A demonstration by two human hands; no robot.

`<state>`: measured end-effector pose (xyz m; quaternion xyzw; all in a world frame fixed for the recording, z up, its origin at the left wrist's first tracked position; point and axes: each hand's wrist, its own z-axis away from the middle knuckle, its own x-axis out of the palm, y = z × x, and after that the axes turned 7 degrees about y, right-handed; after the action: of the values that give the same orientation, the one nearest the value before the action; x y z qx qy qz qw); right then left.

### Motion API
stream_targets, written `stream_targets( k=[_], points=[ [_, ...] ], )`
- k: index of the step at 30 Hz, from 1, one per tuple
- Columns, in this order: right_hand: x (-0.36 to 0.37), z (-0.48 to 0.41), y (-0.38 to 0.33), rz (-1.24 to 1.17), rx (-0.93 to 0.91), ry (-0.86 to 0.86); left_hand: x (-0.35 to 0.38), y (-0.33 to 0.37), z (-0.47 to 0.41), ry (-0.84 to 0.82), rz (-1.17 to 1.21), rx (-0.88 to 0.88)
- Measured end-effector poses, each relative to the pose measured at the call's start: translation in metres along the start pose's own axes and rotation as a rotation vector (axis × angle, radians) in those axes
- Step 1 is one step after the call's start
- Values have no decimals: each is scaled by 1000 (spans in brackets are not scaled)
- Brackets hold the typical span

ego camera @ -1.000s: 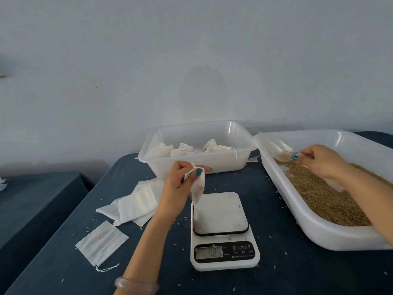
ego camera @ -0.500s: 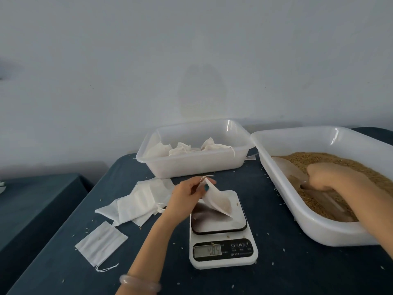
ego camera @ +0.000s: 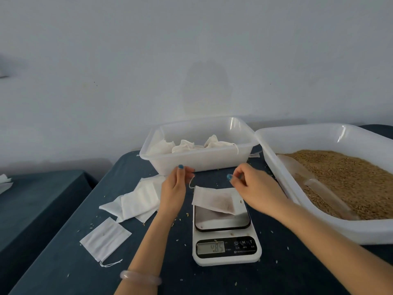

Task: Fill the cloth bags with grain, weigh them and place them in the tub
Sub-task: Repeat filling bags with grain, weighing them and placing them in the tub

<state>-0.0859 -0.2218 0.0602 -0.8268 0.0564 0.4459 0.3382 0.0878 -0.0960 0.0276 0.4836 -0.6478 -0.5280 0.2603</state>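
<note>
While on scale [ego camera: 225,250], bag [ego camera: 214,200] nr fingers [ego camera: 182,173].

white bags [ego camera: 138,201], clear-white tubs [ego camera: 200,165], tan grain [ego camera: 348,179], dark teal cloth [ego camera: 70,271], teal nails [ego camera: 180,166], pale pink bangle [ego camera: 139,277], white scale [ego camera: 225,257]

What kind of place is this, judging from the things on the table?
Probably a small hand-packing workstation in a plain room: a digital scale stands on a dark-covered table, a large tub of grain sits to its right, and a smaller tub behind holds filled cloth bags.
</note>
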Motion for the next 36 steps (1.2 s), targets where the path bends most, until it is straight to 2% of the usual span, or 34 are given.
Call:
stream_targets(
  k=[2,7,17,19,25,27,29,32,36],
  points=[
    [18,-2,12,-129,141,26,-2,-4,-2,60,-43,-32],
    [38,4,52,-258,340,287,-4,-10,-7,113,-119,-49],
    [42,14,63,-371,328,284,-4,-8,-2,93,-171,-20],
    [42,14,62,-382,326,288,-7,-5,0,54,-220,-3],
    [41,13,63,-408,347,300,-10,5,3,-200,-537,68],
    [42,13,63,-407,343,291,-10,4,4,-273,-568,79],
    [42,14,63,-409,339,288,-12,4,4,-346,-535,62],
    [42,14,63,-400,336,288,-12,9,5,-457,-356,63],
    [43,13,64,-397,333,290,-6,17,6,-424,-242,69]
  ],
)
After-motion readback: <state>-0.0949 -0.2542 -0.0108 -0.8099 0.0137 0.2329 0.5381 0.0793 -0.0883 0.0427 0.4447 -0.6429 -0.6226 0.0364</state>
